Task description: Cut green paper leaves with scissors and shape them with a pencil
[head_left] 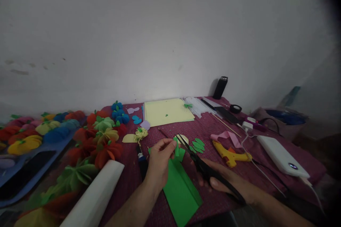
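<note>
Nearest, the green sheet [183, 195] lies at the near edge of the table [128, 184], directly under the two hands, so I suppose it is kept there for easy reach. One long side of it seems to be folded up. To the left, a white roll [93, 195] points inward from the near left corner.

Above the sheet, the left hand [160, 159] has its thumb and forefinger pressed together on a small green piece [177, 146]. It is held rather upright, probably so that its edge stands free toward the blades. The right hand [221, 175] has its fingers wrapped around the handles of black scissors [204, 168] — the blades look a little parted, and their tips reach beside the piece. Whether they touch it, I cannot tell.

Just beyond the blades, green leaf shapes [198, 145] are gathered in a small heap, perhaps to keep them together. Toward the right edge, a yellow glue gun [230, 154] lies on its side, near a pink ribbon [229, 136]; a white power bank [282, 156] is farther right, with cables attached. Toward the left edge stand many colourful flower-like pieces [108, 153], crowded close, which seems to leave the middle for working.

At the far edge, pale yellow sheets [170, 111] lie flat beside white sticks [197, 106] — and a black can [220, 87] stands near the far right corner.
</note>
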Action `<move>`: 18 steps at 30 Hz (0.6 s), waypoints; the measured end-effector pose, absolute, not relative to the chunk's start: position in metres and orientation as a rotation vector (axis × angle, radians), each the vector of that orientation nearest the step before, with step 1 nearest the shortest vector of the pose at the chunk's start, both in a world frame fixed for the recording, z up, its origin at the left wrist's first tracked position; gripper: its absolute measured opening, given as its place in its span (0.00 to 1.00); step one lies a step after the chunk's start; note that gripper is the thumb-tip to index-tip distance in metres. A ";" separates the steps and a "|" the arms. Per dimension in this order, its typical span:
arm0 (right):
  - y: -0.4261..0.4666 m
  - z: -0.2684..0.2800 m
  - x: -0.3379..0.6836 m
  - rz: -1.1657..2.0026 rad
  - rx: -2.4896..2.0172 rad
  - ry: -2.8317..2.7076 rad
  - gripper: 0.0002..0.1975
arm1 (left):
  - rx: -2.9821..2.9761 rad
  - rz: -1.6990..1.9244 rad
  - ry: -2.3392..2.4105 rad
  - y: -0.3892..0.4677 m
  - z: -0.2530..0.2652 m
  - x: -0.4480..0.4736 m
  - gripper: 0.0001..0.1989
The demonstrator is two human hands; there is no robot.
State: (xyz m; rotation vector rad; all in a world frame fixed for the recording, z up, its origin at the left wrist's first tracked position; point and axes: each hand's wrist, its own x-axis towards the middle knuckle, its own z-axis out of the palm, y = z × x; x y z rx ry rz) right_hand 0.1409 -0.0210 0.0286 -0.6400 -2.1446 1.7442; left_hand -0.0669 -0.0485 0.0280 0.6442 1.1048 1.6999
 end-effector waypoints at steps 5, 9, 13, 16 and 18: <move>-0.021 0.021 0.137 1.811 -0.574 -2.112 0.30 | 0.673 1.696 1.124 -0.048 0.025 -0.067 0.09; -0.021 0.022 0.137 1.770 -0.610 -2.118 0.30 | 0.726 1.677 1.137 -0.048 0.024 -0.067 0.08; -0.023 0.022 0.138 1.730 -0.707 -2.130 0.30 | 0.729 1.664 1.150 -0.048 0.023 -0.067 0.08; -0.023 0.020 0.139 1.740 -0.740 -2.120 0.31 | 0.722 1.663 1.138 -0.047 0.021 -0.066 0.09; -0.023 0.018 0.140 1.739 -0.742 -2.127 0.32 | 0.713 1.658 1.130 -0.046 0.020 -0.066 0.09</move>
